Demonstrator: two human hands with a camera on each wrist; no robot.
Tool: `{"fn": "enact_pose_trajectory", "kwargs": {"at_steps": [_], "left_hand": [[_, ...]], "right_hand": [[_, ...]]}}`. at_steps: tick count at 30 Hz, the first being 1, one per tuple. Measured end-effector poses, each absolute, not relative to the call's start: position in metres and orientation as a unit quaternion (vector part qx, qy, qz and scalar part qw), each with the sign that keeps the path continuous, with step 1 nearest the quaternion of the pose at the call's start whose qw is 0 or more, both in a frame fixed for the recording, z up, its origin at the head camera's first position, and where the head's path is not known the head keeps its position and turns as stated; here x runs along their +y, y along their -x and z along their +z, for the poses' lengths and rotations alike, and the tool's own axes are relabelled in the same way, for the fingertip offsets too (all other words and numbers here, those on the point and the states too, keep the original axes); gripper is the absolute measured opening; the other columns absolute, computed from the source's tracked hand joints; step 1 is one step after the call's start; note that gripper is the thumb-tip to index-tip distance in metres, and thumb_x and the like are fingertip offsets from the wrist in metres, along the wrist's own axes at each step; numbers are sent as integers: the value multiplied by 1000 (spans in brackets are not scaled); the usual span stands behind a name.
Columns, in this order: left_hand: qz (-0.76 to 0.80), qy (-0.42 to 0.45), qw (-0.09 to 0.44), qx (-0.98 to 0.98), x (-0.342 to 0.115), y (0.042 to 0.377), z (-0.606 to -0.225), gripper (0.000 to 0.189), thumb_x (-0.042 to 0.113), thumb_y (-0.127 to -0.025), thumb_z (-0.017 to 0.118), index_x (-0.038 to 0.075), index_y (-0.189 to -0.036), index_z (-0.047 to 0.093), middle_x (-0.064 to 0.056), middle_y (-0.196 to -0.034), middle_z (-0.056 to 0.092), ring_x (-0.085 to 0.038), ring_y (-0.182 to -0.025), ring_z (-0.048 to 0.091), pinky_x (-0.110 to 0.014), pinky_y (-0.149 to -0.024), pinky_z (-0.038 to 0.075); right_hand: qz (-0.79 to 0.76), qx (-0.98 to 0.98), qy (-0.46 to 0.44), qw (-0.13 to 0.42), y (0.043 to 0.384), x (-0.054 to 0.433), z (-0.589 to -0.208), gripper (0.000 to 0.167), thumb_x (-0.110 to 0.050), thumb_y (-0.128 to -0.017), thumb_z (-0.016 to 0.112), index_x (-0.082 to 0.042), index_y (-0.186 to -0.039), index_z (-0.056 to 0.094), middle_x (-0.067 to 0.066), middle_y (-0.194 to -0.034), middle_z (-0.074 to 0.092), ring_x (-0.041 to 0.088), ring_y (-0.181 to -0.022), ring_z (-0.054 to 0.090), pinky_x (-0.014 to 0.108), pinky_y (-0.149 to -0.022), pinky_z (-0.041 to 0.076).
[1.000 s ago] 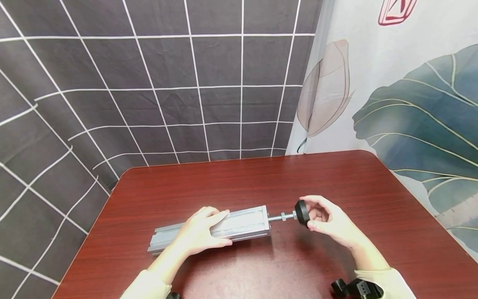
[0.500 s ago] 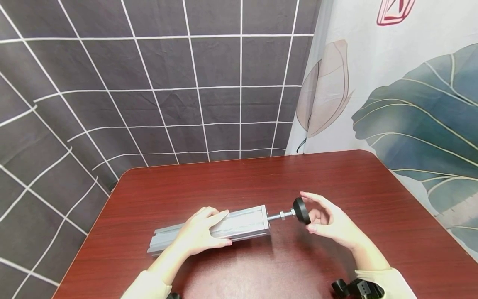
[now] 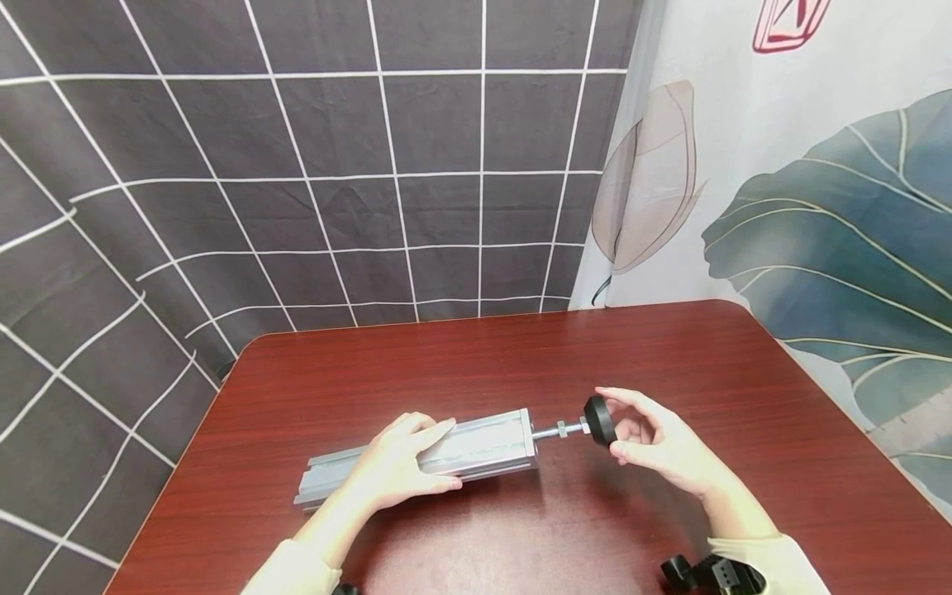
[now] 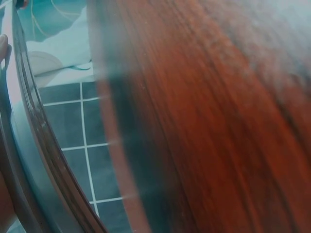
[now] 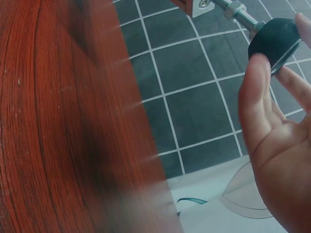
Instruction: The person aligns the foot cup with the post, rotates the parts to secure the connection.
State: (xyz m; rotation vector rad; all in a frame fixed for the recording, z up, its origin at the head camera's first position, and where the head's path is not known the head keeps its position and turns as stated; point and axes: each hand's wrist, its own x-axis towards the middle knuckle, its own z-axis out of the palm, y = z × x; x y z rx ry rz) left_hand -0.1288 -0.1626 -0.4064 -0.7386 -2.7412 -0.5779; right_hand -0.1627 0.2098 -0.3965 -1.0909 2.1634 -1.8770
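A silver aluminium profile (image 3: 483,442) lies slanted over the table, with a threaded rod (image 3: 549,432) and its nuts sticking out of the right end. At the rod's tip sits a round black levelling foot (image 3: 599,421), its flat face turned to the right. My left hand (image 3: 397,463) lies across the profile and grips it, thumb on the near side and fingers over the top. With thumb and fingertips at its rim, my right hand (image 3: 654,434) holds the levelling foot; the right wrist view shows the thumb (image 5: 257,73) pressed on the rim.
The dark red wooden table (image 3: 446,364) has its far edge against a grey curtain (image 3: 431,207) with white grid lines. A white leaf-patterned curtain (image 3: 669,273) hangs at the right. Black wrist gear (image 3: 714,574) sits at the right sleeve.
Half a second ago my right fingers were spread wider around the levelling foot; now they close in on its rim again. My left hand and the profile stay in place.
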Motion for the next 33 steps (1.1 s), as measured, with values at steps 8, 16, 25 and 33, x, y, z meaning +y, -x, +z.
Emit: {"fn": "enact_pose_trajectory", "kwargs": {"at_steps": [8,16,25,33], "left_hand": [[-193,263,128,-936,-161,129,-407,71,56,-65,76,18,-124,63,8,-100,54,-10,-94,52,-32,-82,44],[-191,265,132,-936,-162,129,-408,71,55,-65,77,19,-124,63,8,-99,54,-10,-94,52,-32,-82,44],[-195,261,130,-936,-162,128,-407,71,55,-65,77,18,-124,63,7,-100,54,-11,-95,52,-32,-82,44],[-194,264,129,-936,-162,128,-408,71,56,-66,76,18,-124,63,7,-100,54,-11,-95,52,-33,-82,44]], "right_hand": [[-626,703,337,38,161,209,-396,55,16,-80,60,-5,-129,48,2,-93,63,14,-75,62,25,-65,51],[-629,687,359,55,161,210,-393,70,19,-77,60,0,-140,36,7,-80,61,14,-66,60,25,-59,51],[-606,703,368,45,161,212,-397,74,20,-75,62,-1,-141,35,8,-75,54,15,-59,54,28,-47,44],[-600,729,329,18,159,209,-396,55,14,-77,63,-1,-128,49,-1,-102,56,12,-76,56,23,-63,48]]}}
